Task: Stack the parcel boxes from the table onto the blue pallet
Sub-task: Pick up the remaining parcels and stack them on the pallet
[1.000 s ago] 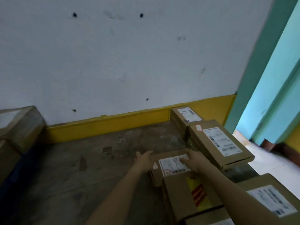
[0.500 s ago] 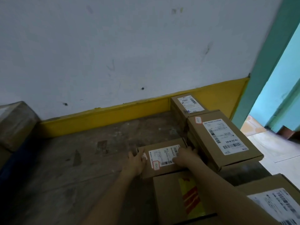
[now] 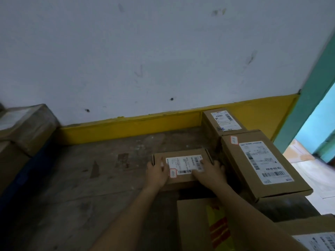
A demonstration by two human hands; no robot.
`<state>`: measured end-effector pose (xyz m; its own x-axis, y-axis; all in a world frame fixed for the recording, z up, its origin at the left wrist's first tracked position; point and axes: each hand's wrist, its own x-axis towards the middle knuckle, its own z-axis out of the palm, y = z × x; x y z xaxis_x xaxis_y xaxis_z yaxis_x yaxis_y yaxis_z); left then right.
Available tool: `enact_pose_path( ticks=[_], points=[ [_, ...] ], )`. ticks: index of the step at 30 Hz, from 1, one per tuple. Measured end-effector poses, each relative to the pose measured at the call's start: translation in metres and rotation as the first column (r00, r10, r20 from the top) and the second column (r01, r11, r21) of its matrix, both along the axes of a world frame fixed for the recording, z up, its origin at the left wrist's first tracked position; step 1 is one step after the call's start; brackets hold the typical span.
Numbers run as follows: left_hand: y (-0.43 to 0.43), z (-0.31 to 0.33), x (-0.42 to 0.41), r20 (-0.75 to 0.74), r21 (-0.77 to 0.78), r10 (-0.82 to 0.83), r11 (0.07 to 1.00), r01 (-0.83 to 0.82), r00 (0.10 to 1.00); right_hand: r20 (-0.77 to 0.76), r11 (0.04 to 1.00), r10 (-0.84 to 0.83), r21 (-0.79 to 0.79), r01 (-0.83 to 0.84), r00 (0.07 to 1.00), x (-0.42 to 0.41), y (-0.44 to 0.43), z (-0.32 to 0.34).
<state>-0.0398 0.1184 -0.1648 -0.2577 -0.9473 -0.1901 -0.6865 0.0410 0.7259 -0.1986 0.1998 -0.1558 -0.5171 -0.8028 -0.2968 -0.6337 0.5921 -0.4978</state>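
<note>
- Head view: a small flat parcel box with a white shipping label lies on a worn wooden table, near its right side.
- The left hand grips the box's left end, thumb on top beside the label and fingers wrapped around the edge.
- The right hand holds the right end, fingers bent over the label and the far right edge.
- Just right of the held box sits a larger flat labelled parcel, resting on something beneath it. Behind it, against the wall, stands another labelled parcel.
- In front of the held box, under the right forearm, is a carton with yellow and red tape.
- At the far left, stacked brown cartons sit beside the table, with a dark blue edge below them. Whether that edge is the pallet cannot be told.
- A white wall with a yellow base strip runs behind the table.
</note>
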Motion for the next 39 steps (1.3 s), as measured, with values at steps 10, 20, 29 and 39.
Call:
enact_pose_path(
  ticks=[10, 20, 29, 39],
  points=[
    [-0.016, 0.079, 0.104, -0.049, -0.216, 0.121, 0.968, -0.128, 0.992, -0.172, 0.944, 0.061, -0.309, -0.113, 0.983, 0.102, -0.021, 0.066],
    [0.007, 0.151, 0.282, -0.14, -0.373, 0.216, 0.892, -0.254, 0.966, -0.213, 0.843, 0.088, -0.505, -0.187, 0.973, 0.272, -0.012, 0.134],
    [0.028, 0.194, 0.438, -0.173, -0.46, 0.266, 0.829, -0.317, 0.948, -0.237, 0.79, 0.131, -0.562, -0.245, 0.963, 0.42, -0.003, 0.178],
    [0.017, 0.198, 0.578, -0.199, -0.462, 0.505, 0.707, -0.535, 0.84, -0.219, 0.743, 0.35, -0.527, -0.412, 0.911, 0.555, -0.036, 0.189]
  ],
)
